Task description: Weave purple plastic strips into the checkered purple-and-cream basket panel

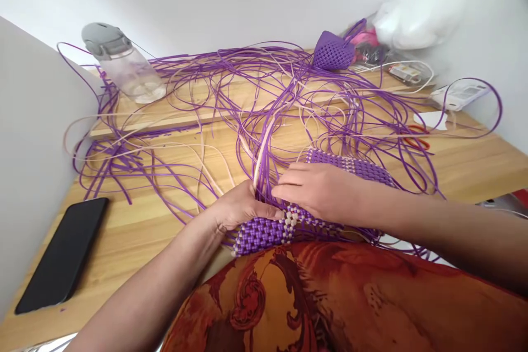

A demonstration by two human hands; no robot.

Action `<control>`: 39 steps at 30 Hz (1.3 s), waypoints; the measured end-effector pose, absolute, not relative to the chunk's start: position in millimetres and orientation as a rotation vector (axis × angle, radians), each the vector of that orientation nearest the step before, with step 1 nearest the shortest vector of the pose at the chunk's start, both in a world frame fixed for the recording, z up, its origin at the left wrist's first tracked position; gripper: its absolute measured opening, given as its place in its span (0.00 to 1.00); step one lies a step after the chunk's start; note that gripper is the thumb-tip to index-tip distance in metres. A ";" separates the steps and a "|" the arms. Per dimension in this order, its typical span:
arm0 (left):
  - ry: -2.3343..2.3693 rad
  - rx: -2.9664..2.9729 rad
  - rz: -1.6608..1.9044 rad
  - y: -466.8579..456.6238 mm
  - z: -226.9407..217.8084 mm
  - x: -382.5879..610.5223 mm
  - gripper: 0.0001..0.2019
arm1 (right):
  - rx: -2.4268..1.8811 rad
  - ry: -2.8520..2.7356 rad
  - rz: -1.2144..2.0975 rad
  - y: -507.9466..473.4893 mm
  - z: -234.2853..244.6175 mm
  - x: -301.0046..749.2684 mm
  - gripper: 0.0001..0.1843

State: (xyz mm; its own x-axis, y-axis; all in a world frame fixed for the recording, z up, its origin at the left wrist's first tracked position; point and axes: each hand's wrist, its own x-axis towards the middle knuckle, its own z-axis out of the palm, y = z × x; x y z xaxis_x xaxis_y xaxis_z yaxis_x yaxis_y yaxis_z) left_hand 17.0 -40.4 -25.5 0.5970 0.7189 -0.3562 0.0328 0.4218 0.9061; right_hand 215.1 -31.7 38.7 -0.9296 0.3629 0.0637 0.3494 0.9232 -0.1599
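Observation:
A woven piece of purple and cream plastic strips lies at the table's near edge, against the patterned garment. My left hand is closed on its upper edge, the thumb lying across the weave and the fingers behind the strips. Just to the right, my right hand is closed with bent fingers at the bundle of loose strips that rises from the weave. What its fingertips pinch is hidden. Beyond my right forearm shows another woven section in the same colours.
Long loose purple strips tangle across the wooden table. A grey-lidded bottle stands back left, a black phone front left. Toward the back right are a small purple woven piece, red-handled scissors and a white device.

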 end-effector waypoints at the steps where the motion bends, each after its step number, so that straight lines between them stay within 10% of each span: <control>1: 0.828 1.066 0.498 -40.3 -26.6 16.6 0.19 | -0.564 -3.002 0.221 -34.1 29.3 210.1 0.09; 20: 0.886 0.977 0.532 -39.8 -28.7 18.4 0.17 | -1.569 -2.293 0.645 -41.2 18.8 202.6 0.04; 39: 0.817 1.067 0.512 -40.4 -21.9 16.6 0.18 | -0.382 -2.776 -0.231 -24.5 22.4 230.3 0.09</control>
